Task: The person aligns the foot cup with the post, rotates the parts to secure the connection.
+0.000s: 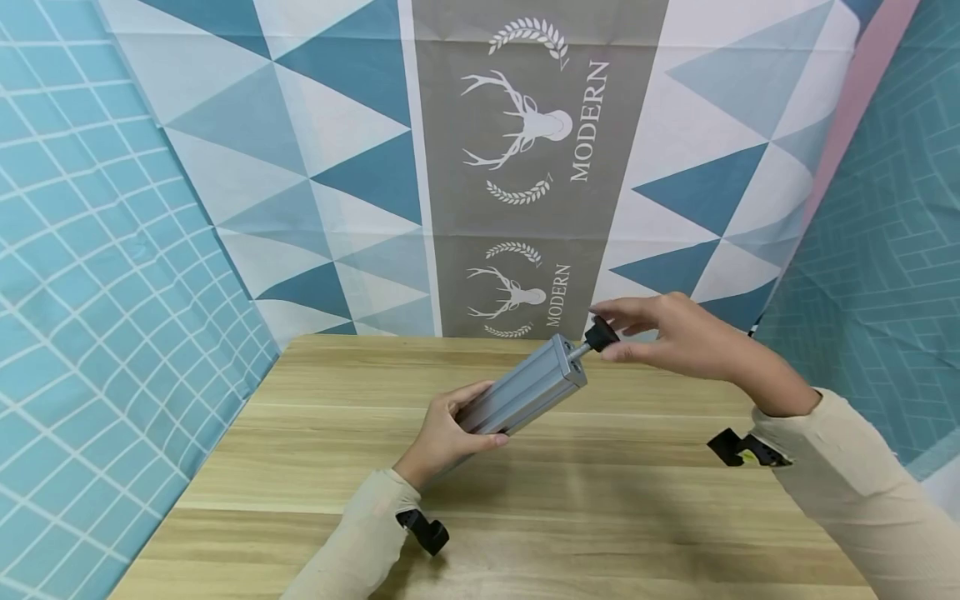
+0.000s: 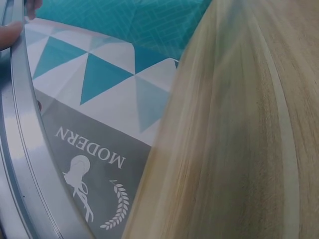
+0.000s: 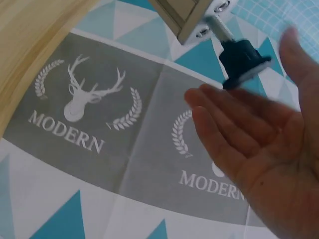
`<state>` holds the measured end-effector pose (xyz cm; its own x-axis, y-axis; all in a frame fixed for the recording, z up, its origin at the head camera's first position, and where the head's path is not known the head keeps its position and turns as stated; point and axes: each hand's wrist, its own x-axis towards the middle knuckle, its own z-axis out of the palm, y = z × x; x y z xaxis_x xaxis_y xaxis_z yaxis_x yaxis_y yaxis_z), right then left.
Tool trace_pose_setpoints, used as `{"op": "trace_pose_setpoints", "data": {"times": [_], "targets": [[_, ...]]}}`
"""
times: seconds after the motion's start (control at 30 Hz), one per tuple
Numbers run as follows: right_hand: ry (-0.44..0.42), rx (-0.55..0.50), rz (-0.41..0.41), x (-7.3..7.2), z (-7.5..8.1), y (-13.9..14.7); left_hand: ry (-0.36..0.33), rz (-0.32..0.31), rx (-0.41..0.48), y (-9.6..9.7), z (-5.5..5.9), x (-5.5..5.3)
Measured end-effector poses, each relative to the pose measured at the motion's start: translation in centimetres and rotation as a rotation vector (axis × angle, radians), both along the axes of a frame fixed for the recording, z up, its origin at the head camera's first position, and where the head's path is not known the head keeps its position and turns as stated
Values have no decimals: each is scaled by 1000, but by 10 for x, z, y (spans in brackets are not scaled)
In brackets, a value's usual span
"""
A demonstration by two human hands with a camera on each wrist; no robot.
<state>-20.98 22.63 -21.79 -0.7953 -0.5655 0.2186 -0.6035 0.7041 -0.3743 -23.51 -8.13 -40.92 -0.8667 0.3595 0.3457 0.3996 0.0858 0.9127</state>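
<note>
My left hand (image 1: pixel 450 433) grips a grey metal furniture leg (image 1: pixel 517 387), fingers over its far side and thumb along the near side. The leg slants up to the right above the table. From its upper end a thin threaded rod (image 3: pixel 219 27) sticks out, bearing a black levelling foot (image 1: pixel 602 334). Around that foot hovers my right hand (image 1: pixel 667 337), thumb and fingers spread to either side. In the right wrist view the fingers pass right by the foot's rim, while the thumb stands apart from it. Along the left edge of the left wrist view runs the leg's grooved side (image 2: pixel 30 134).
Beneath both hands lies a wooden table (image 1: pixel 637 500). A patterned cloth (image 1: pixel 360 167) with triangles and deer heads hangs behind it. Blue checked cloth (image 1: pixel 97 275) covers the left side. Black camera mounts (image 1: pixel 423 531) sit at both wrists.
</note>
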Motion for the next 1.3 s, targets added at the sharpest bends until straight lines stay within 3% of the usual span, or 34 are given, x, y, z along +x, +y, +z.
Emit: {"op": "trace_pose_setpoints", "data": {"times": [0.23, 0.6, 0.73, 0.97, 1.07, 1.2, 1.3], "targets": [[64, 31, 152, 2, 5, 5, 4, 5, 5, -1, 1, 0], [119, 81, 233, 1, 4, 3, -2, -4, 13, -3, 0, 0], [148, 52, 216, 0, 3, 1, -4, -6, 22, -3, -1, -1], [76, 16, 1, -2, -1, -4, 3, 3, 16, -3, -1, -2], [79, 11, -39, -3, -3, -6, 10, -1, 15, -3, 0, -2], [49, 11, 3, -1, -1, -4, 2, 5, 23, -4, 0, -2], [51, 22, 110, 0, 1, -2, -15, 11, 26, -4, 0, -2]]}}
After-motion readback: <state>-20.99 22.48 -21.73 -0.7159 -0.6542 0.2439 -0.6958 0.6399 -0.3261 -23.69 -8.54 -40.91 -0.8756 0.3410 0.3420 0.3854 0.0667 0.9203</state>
